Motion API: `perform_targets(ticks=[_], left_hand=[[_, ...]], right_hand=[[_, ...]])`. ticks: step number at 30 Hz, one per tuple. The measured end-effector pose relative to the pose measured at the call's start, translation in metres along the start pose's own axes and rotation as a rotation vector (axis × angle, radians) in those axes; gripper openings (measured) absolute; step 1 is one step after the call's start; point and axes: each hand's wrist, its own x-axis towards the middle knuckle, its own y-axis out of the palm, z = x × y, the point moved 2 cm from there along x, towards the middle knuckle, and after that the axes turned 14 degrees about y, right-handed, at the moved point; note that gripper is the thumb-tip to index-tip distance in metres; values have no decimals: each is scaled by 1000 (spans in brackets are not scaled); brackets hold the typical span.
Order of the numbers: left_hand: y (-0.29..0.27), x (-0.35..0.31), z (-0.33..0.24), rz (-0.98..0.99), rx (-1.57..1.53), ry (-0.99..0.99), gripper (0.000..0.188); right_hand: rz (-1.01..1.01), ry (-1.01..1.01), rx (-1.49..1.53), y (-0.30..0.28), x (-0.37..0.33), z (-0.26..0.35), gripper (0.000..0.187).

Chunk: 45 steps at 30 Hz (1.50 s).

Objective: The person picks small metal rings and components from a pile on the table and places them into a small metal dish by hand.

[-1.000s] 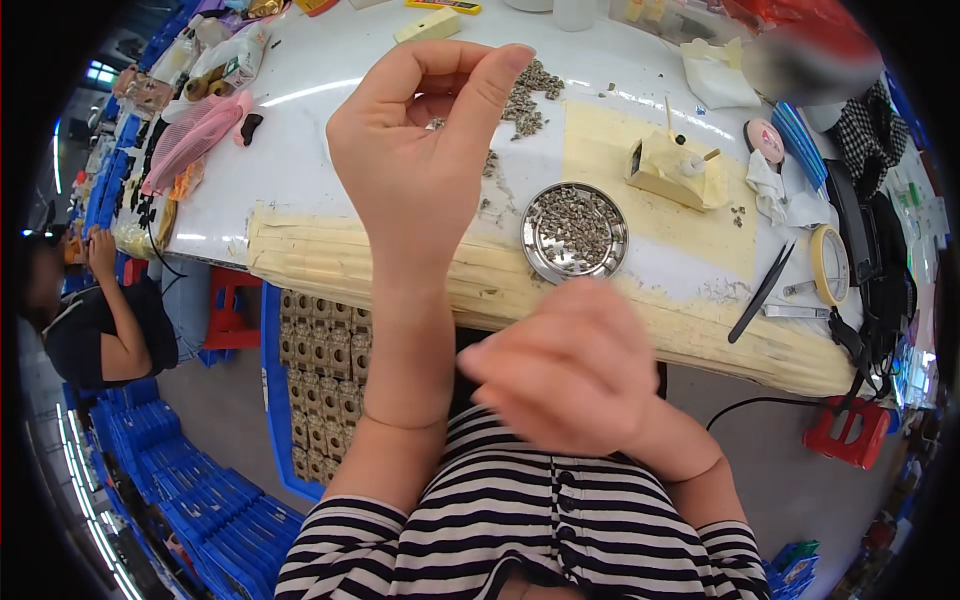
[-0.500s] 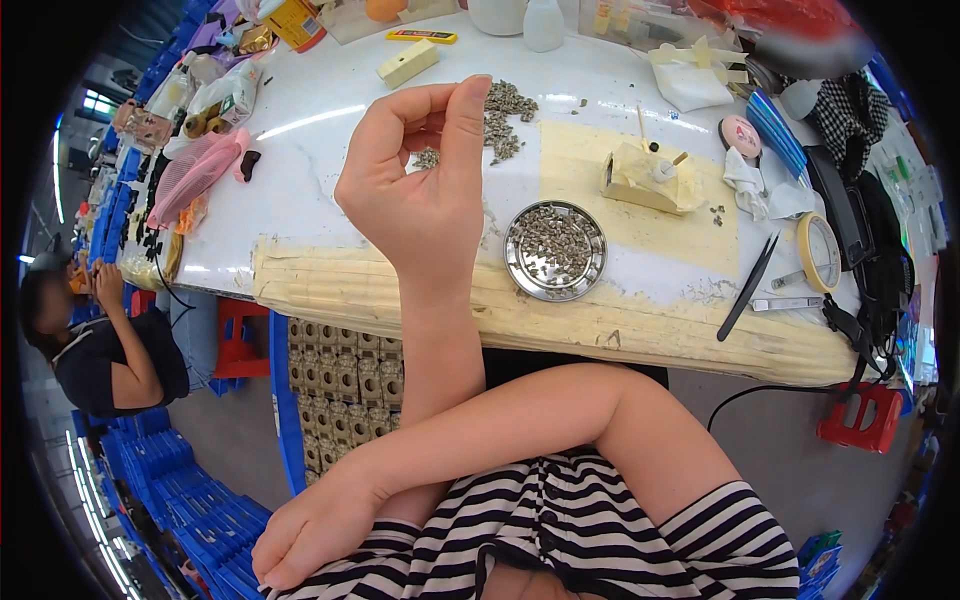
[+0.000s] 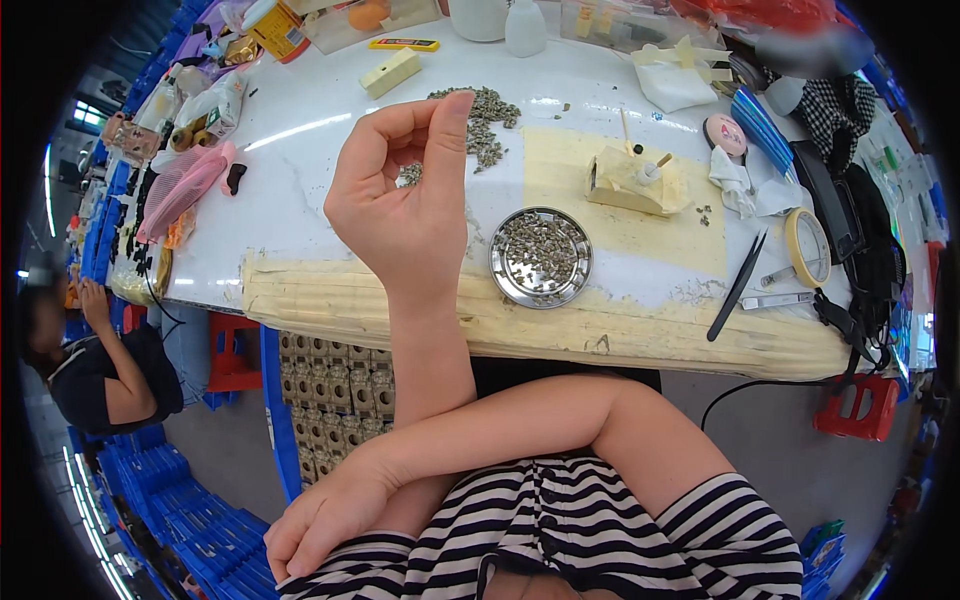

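My left hand (image 3: 405, 195) is raised over the table, its thumb against the curled index finger. Whatever may lie in that pinch is hidden. Just beyond it is a loose pile of small grey-brown pieces (image 3: 488, 125), partly covered by the fingers. My right forearm crosses over the left one. My right hand (image 3: 330, 515) hangs down beside my left elbow and striped sleeve, its fingers bent and slightly apart, with nothing seen in them. A round metal dish (image 3: 497, 283) with more small pieces stands right of my left wrist.
On paper stands a tape-covered block (image 3: 630, 185) with sticks in it. Black tweezers (image 3: 738, 285), silver tweezers (image 3: 778, 301) and a tape roll (image 3: 809, 248) lie at right. Below the table sits a tray of patterned parts (image 3: 340, 395). A person (image 3: 110, 370) sits far left.
The view has shifted slightly, so the table things sit a little further left. My right hand's fingers have loosened and parted somewhat. My left hand keeps its pinch.
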Motion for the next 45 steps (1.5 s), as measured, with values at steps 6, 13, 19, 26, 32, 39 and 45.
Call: perform_targets(ticks=[6,13,19,26,32,39,45], left_hand=[[-2,-2,1,-6,10,-12,12],[4,-2,0,44,8,-17,13],[3,-5,4,77,10,-18,13],[1,-14,-1,216,-203,-189,17],[-10,-22,-4,448,-773,-641,25],[-5,-29,-13,559,-925,-859,16],[-5,-27,-18,583,-709,-721,12]], right_hand=[[-23,111,-201,-15,-16,-3,23],[39,-6,-42,1,10,0,19],[-26,115,-177,-8,-5,-3,19],[-807,134,-1261,9,-89,-4,12],[-1417,19,-1617,97,-171,114,22],[-2012,-108,-1815,92,-220,134,28],[-1968,-139,-1912,81,-230,132,26]])
